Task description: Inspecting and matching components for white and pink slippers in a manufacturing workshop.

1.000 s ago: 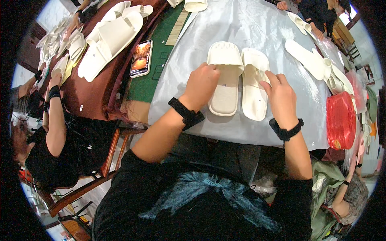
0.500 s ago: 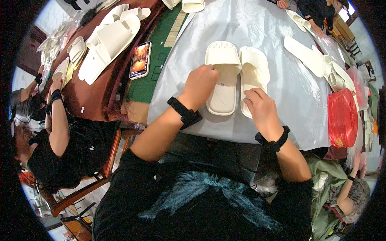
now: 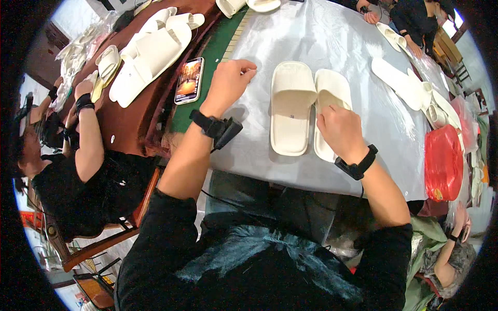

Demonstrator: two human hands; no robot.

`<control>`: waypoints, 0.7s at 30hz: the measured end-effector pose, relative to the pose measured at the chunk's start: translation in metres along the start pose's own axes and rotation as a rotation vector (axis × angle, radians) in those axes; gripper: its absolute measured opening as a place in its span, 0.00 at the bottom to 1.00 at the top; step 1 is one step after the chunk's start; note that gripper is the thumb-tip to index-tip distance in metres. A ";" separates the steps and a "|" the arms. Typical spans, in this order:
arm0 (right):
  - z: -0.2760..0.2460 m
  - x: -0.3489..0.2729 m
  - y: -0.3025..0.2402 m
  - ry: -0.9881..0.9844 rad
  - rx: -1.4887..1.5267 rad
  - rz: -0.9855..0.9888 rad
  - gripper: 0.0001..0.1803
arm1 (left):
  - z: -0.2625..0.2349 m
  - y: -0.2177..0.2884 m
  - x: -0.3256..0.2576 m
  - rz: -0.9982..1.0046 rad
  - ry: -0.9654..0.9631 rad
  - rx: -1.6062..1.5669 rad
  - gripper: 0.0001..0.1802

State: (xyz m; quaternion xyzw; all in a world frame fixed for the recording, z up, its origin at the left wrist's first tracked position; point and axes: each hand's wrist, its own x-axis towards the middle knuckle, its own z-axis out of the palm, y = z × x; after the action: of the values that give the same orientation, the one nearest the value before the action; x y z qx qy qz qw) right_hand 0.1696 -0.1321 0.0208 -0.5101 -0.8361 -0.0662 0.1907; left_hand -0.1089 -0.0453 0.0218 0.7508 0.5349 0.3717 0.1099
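Note:
Two cream slippers lie side by side on the sheeted table, toes pointing away from me. The left slipper shows its whole strap and footbed, with nothing touching it. On the right slipper, my right hand rests at the strap's near edge, fingers curled down around it; the fingertips are hidden. My left hand hovers left of the pair, near the table's green strip. Its fingers are curled in, with thumb and forefinger close together and nothing visible between them. Both wrists wear black bands.
A phone with a lit screen lies left of my left hand. More slippers are stacked on the brown table. A white slipper and a red package lie to the right. Other people sit at both sides.
My left hand has come off the left slipper's strap and moved left, away from it. My right hand has curled more closely over the right slipper. The view has shifted slightly.

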 end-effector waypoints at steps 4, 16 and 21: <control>0.011 0.009 0.000 0.011 -0.012 -0.055 0.05 | 0.008 -0.016 0.025 -0.059 -0.182 0.016 0.13; 0.022 0.027 0.003 0.000 -0.100 -0.157 0.05 | 0.068 0.021 0.093 -0.059 -0.411 0.396 0.29; 0.026 0.031 0.007 -0.077 -0.115 -0.147 0.05 | 0.083 0.026 0.103 -0.074 -0.493 0.474 0.27</control>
State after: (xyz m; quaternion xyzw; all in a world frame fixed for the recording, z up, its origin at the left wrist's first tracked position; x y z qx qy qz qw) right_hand 0.1565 -0.0956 0.0079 -0.4598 -0.8727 -0.1084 0.1235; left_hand -0.0181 0.0548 0.0242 0.8028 0.5906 0.0401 0.0718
